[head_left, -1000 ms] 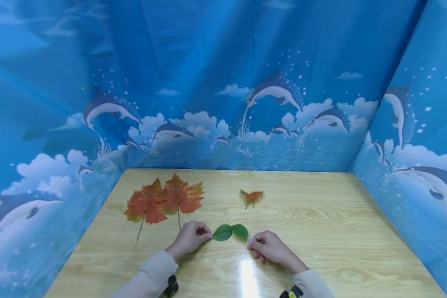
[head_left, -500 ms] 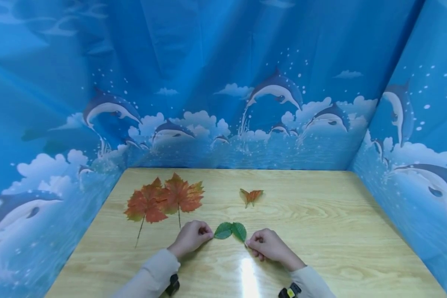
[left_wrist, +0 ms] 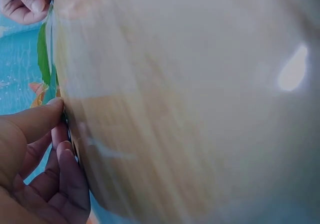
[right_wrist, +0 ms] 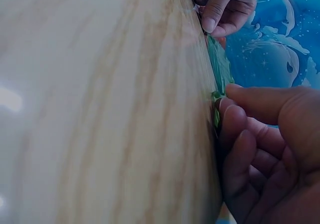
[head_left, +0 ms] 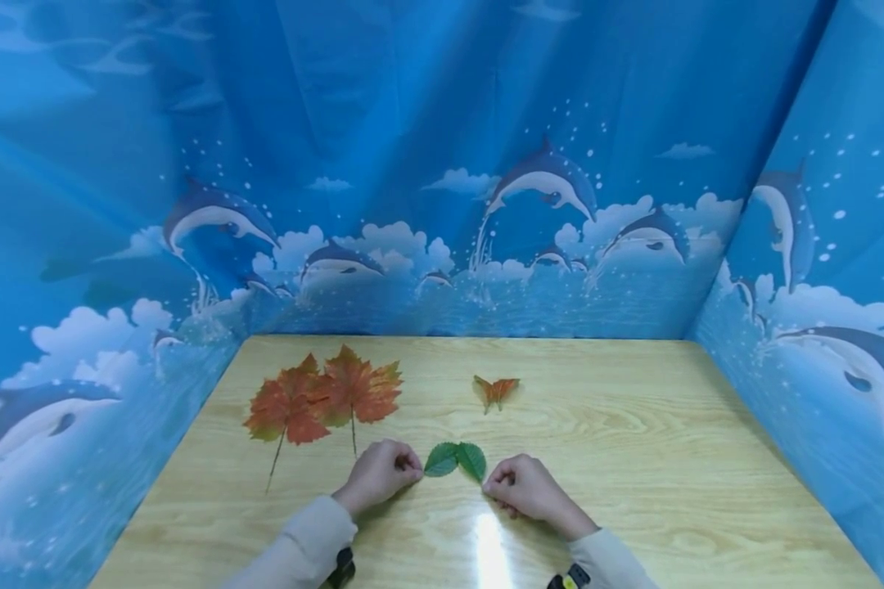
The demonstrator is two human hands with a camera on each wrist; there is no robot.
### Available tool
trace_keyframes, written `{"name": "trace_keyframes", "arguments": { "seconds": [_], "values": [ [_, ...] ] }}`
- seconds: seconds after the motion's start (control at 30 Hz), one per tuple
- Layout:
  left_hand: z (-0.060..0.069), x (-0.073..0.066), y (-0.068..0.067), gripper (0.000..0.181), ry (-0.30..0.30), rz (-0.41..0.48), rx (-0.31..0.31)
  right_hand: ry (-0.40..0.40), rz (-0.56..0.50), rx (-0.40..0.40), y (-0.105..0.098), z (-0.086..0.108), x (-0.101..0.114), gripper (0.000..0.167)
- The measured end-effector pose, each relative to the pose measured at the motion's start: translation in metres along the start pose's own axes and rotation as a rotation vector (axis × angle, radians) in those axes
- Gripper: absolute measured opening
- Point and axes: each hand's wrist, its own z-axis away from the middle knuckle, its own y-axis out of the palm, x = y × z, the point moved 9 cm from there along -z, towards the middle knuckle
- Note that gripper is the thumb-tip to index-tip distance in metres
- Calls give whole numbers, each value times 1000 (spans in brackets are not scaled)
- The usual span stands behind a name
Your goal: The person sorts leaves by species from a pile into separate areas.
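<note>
Two green serrated leaves lie side by side on the table in the head view, their inner ends meeting. At the outer tip of the left green leaf (head_left: 441, 460), my left hand (head_left: 381, 476) pinches with thumb and forefinger. My right hand (head_left: 532, 489) pinches the lower outer tip of the right green leaf (head_left: 472, 461), which slants downward. From the left wrist, my left thumb and finger (left_wrist: 57, 107) are seen close on a leaf edge. The right wrist view has my right thumb and forefinger (right_wrist: 235, 94) at a green leaf, with the other hand beyond.
Two orange-red maple leaves (head_left: 364, 384) with thin stems overlap at the left of the wooden table (head_left: 633, 425). Behind the green leaves lies a small orange butterfly-shaped piece (head_left: 497, 391). A blue dolphin-print curtain (head_left: 442, 164) walls the back and sides.
The right green leaf has turned so its outer tip points more downward, and my right hand has shifted slightly left with it. My left hand and its leaf have moved a little right.
</note>
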Motion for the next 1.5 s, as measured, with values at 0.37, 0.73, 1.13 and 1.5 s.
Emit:
{"name": "trace_keyframes", "arguments": {
  "seconds": [0.37,0.73,1.13,1.5],
  "values": [
    [0,-13,7,12,-16,-22,-22,-11,35,-27,2,-4,2,12],
    [-6,-26,16,17,-37,-46,-35,0,31,-34,1,-7,2,13],
    [-7,-26,17,17,-27,-35,-18,21,28,-47,1,-6,-2,12],
    [-7,-24,20,12,-10,-13,26,4,-77,66,-2,-6,-4,16]
  ]
}}
